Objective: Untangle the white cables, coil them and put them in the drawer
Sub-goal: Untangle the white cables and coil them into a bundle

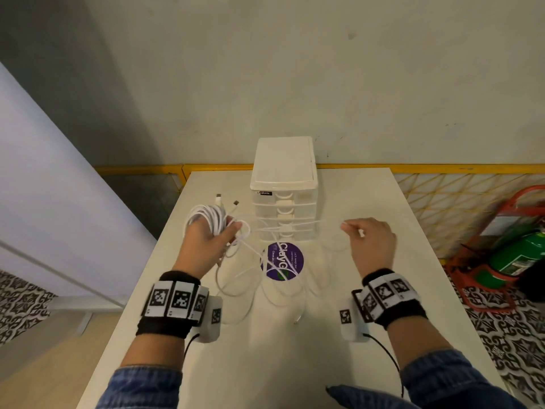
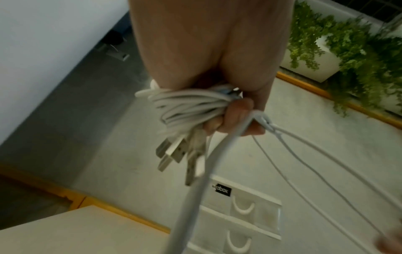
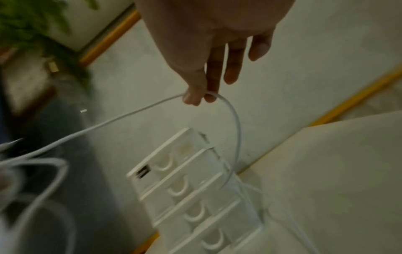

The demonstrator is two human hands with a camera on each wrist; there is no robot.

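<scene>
1. Left hand grips coiled bundle of white cables.
2. Right hand pinches loose strand, stretched sideways between hands, across drawer unit.
3. Slack loops lie on table below.

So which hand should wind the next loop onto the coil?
The right hand, probably: it pinches only the loose cable strand, while the left hand grips the coiled bundle and serves as the anchor.

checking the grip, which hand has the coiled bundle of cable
The left hand: its fingers wrap the coiled bundle. The right hand only pinches a single loose strand.
</scene>
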